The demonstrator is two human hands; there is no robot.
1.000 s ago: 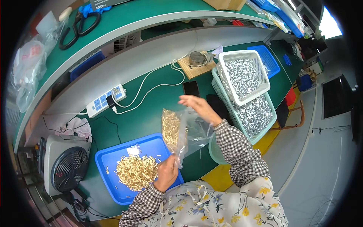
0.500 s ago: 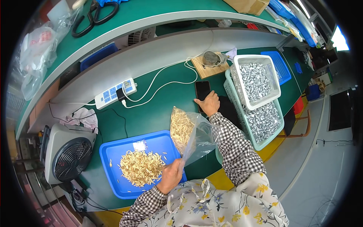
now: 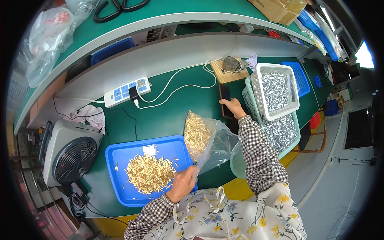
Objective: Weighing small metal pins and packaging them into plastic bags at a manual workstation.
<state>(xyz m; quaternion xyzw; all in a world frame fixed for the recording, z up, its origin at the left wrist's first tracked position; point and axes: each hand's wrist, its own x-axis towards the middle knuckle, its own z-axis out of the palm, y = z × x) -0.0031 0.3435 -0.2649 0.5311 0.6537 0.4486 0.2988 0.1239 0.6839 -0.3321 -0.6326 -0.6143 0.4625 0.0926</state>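
My left hand [image 3: 183, 185] is closed on the gathered edge of a clear plastic bag [image 3: 219, 140]. Small gold-coloured metal pins [image 3: 196, 134] fill the bag's far end, which lies at the tray's right side. A loose pile of the same pins [image 3: 150, 175] is in the blue tray [image 3: 114, 188], with a small clear packet [image 3: 150, 150] behind it. Farther right, my right hand [image 3: 234, 108] grips a dark smartphone [image 3: 225, 94], which looks tilted up on its side. The thumb shows on its left edge; the other fingers are mostly hidden.
On the right, a white basket [image 3: 296, 86] of silvery metal parts sits on a green basket [image 3: 295, 142] holding more. A power strip [image 3: 120, 94] with white cables lies at the back. A grey fan [image 3: 76, 160] stands left of the tray. A shelf [image 3: 180, 18] overhangs the bench.
My right hand has closed on the phone, which lay flat under it and now looks tilted. My left hand keeps hold of the bag. The whole view has shifted slightly.
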